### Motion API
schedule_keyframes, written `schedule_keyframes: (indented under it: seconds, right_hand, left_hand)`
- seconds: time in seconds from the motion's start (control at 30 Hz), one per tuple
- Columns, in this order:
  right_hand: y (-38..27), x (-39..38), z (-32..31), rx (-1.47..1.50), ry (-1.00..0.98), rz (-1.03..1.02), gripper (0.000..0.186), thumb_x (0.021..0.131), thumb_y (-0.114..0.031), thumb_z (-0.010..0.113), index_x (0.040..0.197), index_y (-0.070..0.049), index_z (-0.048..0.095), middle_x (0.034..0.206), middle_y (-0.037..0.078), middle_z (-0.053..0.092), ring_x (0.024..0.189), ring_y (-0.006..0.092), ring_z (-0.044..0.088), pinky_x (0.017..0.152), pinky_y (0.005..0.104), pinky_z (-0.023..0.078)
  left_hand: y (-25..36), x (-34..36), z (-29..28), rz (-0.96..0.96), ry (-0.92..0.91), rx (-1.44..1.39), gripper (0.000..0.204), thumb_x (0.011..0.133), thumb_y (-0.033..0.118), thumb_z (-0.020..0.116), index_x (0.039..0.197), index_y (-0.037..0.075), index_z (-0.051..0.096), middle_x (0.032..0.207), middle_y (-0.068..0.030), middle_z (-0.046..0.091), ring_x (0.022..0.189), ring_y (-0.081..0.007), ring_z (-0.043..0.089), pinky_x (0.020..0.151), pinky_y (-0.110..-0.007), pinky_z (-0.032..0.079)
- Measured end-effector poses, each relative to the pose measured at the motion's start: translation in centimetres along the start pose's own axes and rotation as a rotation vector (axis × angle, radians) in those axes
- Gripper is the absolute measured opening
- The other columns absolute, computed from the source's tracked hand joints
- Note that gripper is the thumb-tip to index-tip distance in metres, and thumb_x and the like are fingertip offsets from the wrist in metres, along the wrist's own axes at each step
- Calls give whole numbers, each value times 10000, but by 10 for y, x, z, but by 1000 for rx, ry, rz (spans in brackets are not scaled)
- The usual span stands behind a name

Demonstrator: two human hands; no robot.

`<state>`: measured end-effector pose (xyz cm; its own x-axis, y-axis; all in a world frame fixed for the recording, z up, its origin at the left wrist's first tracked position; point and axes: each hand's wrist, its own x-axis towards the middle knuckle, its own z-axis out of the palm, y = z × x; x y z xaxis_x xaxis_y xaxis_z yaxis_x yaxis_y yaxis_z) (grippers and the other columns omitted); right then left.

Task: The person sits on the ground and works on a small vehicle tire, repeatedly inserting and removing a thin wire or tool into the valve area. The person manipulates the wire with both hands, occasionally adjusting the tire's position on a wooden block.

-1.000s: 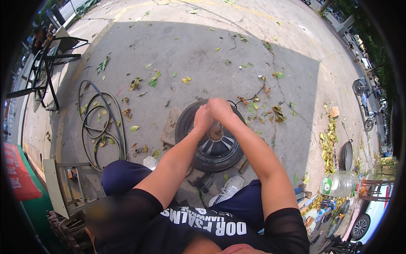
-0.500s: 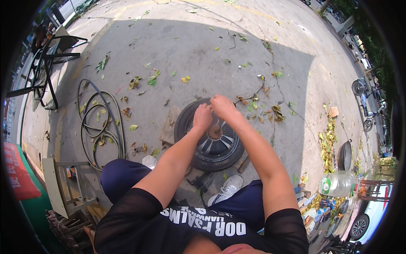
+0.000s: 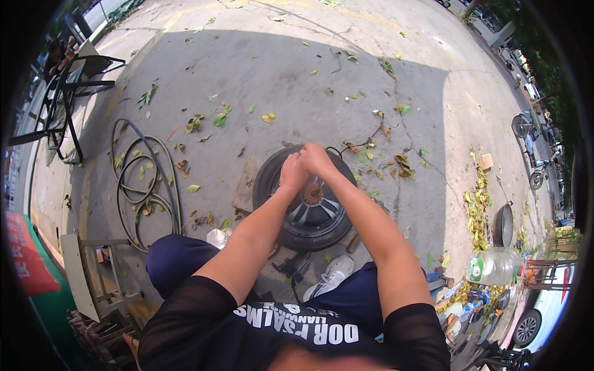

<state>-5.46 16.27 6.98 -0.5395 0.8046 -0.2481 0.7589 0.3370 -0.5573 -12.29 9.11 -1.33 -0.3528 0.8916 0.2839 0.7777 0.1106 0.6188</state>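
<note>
A black wheel (image 3: 315, 219) with a tyre and silver-striped hub lies flat on the ground between my feet, with a rusty brown part at its centre. Over its far side my left hand (image 3: 293, 172) and my right hand (image 3: 315, 159) meet, fingers curled and nearly touching each other. Whatever they pinch is too small or too hidden to name. A thin black cable (image 3: 378, 127) runs from the wheel's far right edge onto the concrete. Beneath the wheel's left side shows a wooden block (image 3: 245, 185).
A coiled hose (image 3: 176, 204) lies to the left, near a metal-legged stool (image 3: 80, 272). Black folding-chair frames (image 3: 69, 93) stand far left. On the right are a large clear bottle (image 3: 495, 267), a dark pan (image 3: 504, 224) and scattered leaves (image 3: 476, 210).
My right hand has shifted left and slightly down, closer against my left hand, which moved a little left. The wheel stays in place.
</note>
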Motion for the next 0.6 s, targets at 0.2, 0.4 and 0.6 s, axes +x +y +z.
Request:
schedule_keyframes:
  seconds: [0.2, 0.4, 0.6]
  right_hand:
    - [-22, -25, -27, -388, 42, -337, 168, 805, -151, 594, 841, -7, 673, 947, 214, 652, 912, 391, 644, 784, 452, 521]
    - [-15, -13, -28, -491, -45, -428, 146, 790, -120, 599, 869, -16, 665, 911, 206, 654, 870, 388, 649, 759, 458, 522]
    - [-3, -7, -10, -161, 158, -226, 173, 862, -139, 575, 846, 20, 642, 838, 237, 668, 807, 391, 654, 725, 456, 523]
  left_hand:
    - [-10, -3, 8, 72, 89, -3, 109, 770, 60, 547, 867, 45, 594, 893, -128, 587, 883, -335, 556, 771, -435, 466]
    - [-12, -1, 9, 101, 52, -15, 93, 762, 63, 553, 840, 53, 602, 877, -126, 587, 867, -329, 555, 756, -434, 465]
    - [-3, 0, 1, 76, -5, 63, 85, 760, 58, 556, 826, 53, 610, 850, -126, 582, 867, -316, 556, 759, -429, 464]
